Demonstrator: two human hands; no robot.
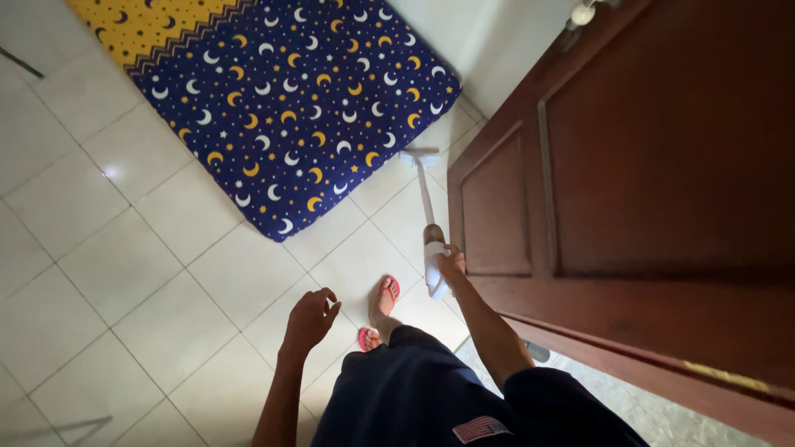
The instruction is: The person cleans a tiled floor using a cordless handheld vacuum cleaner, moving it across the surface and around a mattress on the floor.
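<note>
The mattress lies on the floor ahead and to the left, with the door standing to the right. Between them the vacuum reaches forward, its head just beside the mattress corner and its handle in the right hand. The left hand hangs free over the floor, left of the feet.

Head view, steeply down, floor-facing

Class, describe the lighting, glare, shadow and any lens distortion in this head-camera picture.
Head view: soft light from the upper left; a small glare spot on the white tiled floor; the dark brown wooden door stays dim; wide-angle bending of tile lines near edges; the slim white stick vacuum looks sharp.
</note>
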